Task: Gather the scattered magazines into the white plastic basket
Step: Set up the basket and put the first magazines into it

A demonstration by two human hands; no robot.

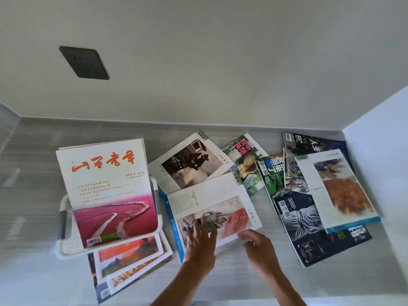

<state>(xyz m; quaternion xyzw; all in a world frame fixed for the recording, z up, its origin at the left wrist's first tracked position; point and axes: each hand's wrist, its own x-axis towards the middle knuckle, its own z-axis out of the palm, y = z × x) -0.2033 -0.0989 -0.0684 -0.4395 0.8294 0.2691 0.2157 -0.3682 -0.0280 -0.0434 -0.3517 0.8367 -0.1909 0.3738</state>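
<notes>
A white plastic basket (pixel 66 250) sits at the left with a white-and-pink magazine (pixel 106 186) standing in it. In the middle lies a white magazine (pixel 212 202) with a picture of people on its cover. My left hand (pixel 202 241) rests flat on its near part, fingers spread. My right hand (pixel 256 241) pinches its near right corner. Several more magazines lie scattered to the right, among them a green one (pixel 272 175) and a dark one (pixel 309 226).
A few magazines (pixel 130 261) lie on the floor under the basket's near side. A white wall (pixel 379 151) closes off the right, another wall with a dark socket plate (pixel 85 62) stands behind. Grey floor (pixel 33 151) stretches to the left.
</notes>
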